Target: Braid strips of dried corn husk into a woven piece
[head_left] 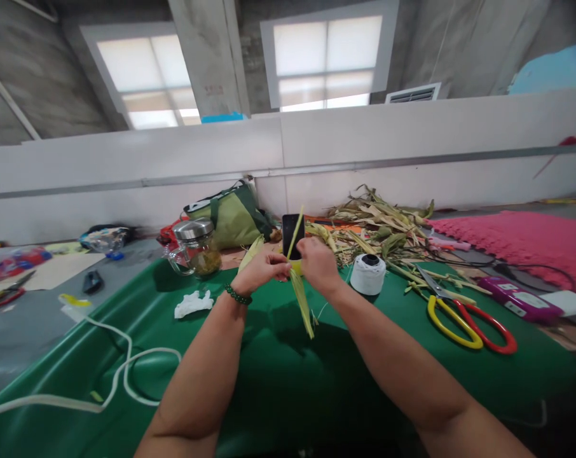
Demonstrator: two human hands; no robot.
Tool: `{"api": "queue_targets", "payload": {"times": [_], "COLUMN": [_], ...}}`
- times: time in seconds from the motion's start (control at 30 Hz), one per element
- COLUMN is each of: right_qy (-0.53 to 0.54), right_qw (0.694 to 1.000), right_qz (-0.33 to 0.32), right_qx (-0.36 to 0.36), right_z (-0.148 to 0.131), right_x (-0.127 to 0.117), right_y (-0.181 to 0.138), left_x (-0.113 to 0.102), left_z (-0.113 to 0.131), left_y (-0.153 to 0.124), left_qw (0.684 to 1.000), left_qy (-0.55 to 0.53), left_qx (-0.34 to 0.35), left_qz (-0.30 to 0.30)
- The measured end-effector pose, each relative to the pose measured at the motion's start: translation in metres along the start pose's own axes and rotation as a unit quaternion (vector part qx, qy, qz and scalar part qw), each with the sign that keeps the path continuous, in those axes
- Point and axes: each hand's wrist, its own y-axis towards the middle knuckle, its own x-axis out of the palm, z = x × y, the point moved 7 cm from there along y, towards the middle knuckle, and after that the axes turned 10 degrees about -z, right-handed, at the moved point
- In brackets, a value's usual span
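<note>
The left hand (262, 270) (beaded bracelet (238, 295) behind it) pinches a husk (301, 302).

The husk strip (302, 304) looks matt and fibrous, the green cover (149, 312) glossy, the jar lid (193, 228) metal.

Jar (206, 259): glass, handled, metal-lidded, just beside a green bag (243, 219); crumpled white tissue (192, 305) nearer the front. Cable (116, 376): white, looped, lying at left on a green cover (142, 305); purple object (519, 299) at right, near a fringed pink cloth (521, 245). Two windows (327, 51) above a white partition (345, 133), with a vent (414, 94) right of the second.
</note>
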Motion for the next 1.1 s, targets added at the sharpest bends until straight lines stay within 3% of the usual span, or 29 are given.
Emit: {"api": "queue_targets", "payload": {"times": [0.1,0.17,0.27,0.33,0.47,0.57,0.67,0.73,0.93,1.1], "right_qy": [0.092,0.167,0.284,0.349,0.440,0.463,0.456,0.461,0.494,0.512], "right_qw": [0.991,0.985,0.952,0.930,0.896,0.884,0.886,0.883,0.859,0.850], "right_qz": [0.073,0.004,-0.106,-0.104,-0.060,-0.054,-0.077,-0.091,-0.137,-0.120], "right_qx": [0.065,0.034,-0.034,-0.046,0.008,0.024,0.012,0.008,-0.017,0.006], "right_z": [0.045,0.054,0.038,0.023,0.012,0.010,0.003,-0.001,-0.007,0.000], "right_x": [-0.014,-0.008,0.002,-0.002,-0.011,-0.012,-0.010,-0.010,-0.014,-0.011], "right_y": [0.009,0.016,0.018,0.015,0.009,0.007,0.006,0.004,0.003,0.004], "left_x": [0.010,0.011,0.008,0.009,0.019,0.016,0.005,0.001,0.000,0.000], "left_z": [-0.002,-0.002,-0.001,0.001,0.005,0.011,0.015,0.014,0.008,0.011], "left_y": [-0.001,-0.001,-0.001,-0.002,-0.003,-0.003,-0.005,-0.005,-0.006,-0.008], "left_qw": [0.998,0.998,0.998,0.999,0.997,0.998,0.996,0.995,0.997,0.997], "left_qy": [-0.038,-0.060,-0.063,-0.044,0.018,0.047,0.026,0.005,-0.043,-0.060], "left_qx": [-0.014,-0.018,-0.013,-0.008,0.000,0.029,0.058,0.058,0.028,0.024], "left_qz": [-0.039,-0.028,-0.012,-0.025,-0.074,-0.026,0.058,0.081,0.050,0.034]}}
